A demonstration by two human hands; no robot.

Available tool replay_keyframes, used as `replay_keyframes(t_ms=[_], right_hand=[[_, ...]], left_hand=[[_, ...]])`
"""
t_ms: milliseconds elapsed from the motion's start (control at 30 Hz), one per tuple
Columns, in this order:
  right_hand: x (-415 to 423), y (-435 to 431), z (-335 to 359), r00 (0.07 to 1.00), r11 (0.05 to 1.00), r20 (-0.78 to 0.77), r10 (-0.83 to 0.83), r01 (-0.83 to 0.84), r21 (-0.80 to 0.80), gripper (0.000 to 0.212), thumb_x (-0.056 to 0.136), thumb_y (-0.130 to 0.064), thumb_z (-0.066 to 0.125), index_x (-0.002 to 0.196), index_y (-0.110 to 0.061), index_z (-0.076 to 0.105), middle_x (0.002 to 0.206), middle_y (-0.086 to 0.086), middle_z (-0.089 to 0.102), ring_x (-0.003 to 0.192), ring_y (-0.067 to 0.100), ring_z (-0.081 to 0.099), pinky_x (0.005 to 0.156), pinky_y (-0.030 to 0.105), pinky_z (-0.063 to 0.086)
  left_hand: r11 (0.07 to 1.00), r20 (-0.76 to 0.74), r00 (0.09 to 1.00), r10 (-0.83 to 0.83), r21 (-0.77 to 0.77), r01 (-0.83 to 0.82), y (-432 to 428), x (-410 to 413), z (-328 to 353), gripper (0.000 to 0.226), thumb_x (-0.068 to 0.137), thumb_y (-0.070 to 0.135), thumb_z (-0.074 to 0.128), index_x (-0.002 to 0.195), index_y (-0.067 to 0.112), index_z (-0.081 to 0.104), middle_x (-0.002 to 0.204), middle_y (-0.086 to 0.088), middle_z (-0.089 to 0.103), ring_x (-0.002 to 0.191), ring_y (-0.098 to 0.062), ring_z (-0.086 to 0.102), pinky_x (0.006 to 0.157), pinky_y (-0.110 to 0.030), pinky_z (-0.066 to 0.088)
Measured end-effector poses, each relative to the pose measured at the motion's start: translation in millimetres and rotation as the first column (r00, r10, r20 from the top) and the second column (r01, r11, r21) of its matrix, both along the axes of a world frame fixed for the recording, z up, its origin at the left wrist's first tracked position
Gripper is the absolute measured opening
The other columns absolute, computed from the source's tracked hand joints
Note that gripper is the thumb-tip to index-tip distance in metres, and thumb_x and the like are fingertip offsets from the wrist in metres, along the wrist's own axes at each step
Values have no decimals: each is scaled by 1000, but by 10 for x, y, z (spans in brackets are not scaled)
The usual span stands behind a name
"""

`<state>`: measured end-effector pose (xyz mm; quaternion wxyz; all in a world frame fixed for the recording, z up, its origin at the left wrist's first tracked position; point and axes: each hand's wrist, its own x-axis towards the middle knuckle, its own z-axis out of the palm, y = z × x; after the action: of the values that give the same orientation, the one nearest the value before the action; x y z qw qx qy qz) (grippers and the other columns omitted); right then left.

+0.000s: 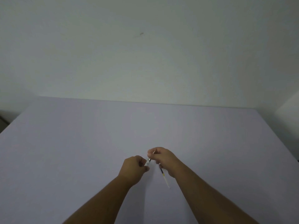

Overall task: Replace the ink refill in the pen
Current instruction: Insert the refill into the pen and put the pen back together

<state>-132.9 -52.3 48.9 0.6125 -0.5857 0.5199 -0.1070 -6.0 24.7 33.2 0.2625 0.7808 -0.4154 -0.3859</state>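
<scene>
Both forearms run off the bottom edge above a lilac table (80, 151). Left hand (134, 168) pinches the white pen (148, 162), mostly hidden; right hand (163, 160) grips its tip, a refill (165, 178) poking below the palm.

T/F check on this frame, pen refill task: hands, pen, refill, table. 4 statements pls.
1. The left hand pinches the white pen barrel. True.
2. The right hand is empty. False: it holds a thin refill that sticks out below it.
3. Both hands rest flat on the table. False: both are closed around parts.
4. The table surface is pale lilac. True.
</scene>
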Motion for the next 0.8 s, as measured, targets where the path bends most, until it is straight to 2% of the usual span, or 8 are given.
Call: replay_keyframes(t_ms=[67,167,300,367,467,600,733,800], right_hand=[[-2,-3,-7,1000,1000,6,9,-9,-11,14,83,-31,67,84,-17,69,79,-3,63,68,14,49,64,28,42],[18,-9,2,993,997,-115,0,-9,-76,32,78,-46,68,66,-18,57,74,-4,61,69,14,52,66,27,42],[-9,0,1,999,1000,33,-14,14,1,15,83,-33,66,83,-18,67,80,-4,62,71,14,50,65,26,42],[-24,-9,-11,1000,999,2,2,-2,-40,16,82,-31,67,83,-14,68,78,-3,63,72,15,53,67,28,44],[-19,-11,-11,994,995,-113,-5,-7,-99,32,79,-44,69,66,-17,58,71,-5,61,68,13,53,67,26,42],[-49,-6,-2,1000,1000,25,2,-2,-10,16,85,-33,65,85,-17,67,82,-3,62,73,13,50,68,26,42],[-31,-19,-8,995,996,-100,1,-9,-85,31,80,-43,67,67,-17,57,72,-2,60,65,14,49,65,27,41],[-28,-19,-13,998,998,-64,-8,4,-58,26,82,-42,66,71,-20,59,78,-3,61,70,14,50,68,27,42]], left_hand=[[1000,2,1000,-5,-8,5,-2,2,12,10,80,19,71,85,17,62,69,6,55,58,-12,52,57,-25,47],[1000,0,1000,-11,-10,11,2,-21,9,11,81,19,71,82,17,60,69,6,54,62,-14,53,60,-27,48],[1000,1,1000,6,-13,-6,-3,-25,15,11,80,19,72,81,18,61,69,5,55,65,-16,54,61,-27,48],[1000,10,1000,-8,-14,8,-7,-30,17,11,80,19,71,81,18,60,69,6,54,62,-13,52,57,-22,45],[999,25,999,-32,-8,32,-4,-43,5,12,81,20,70,81,18,59,67,8,52,59,-8,50,56,-20,44],[1000,2,1000,-11,-7,11,-20,-21,21,11,80,19,71,82,17,61,67,7,53,62,-15,53,60,-28,48],[1000,-9,1000,-10,-7,10,-23,-34,28,11,80,18,71,82,16,61,67,7,53,58,-11,51,54,-24,46],[1000,-7,1000,-2,-12,2,-30,-39,28,11,80,19,71,82,17,61,68,8,53,60,-11,51,54,-22,45]])
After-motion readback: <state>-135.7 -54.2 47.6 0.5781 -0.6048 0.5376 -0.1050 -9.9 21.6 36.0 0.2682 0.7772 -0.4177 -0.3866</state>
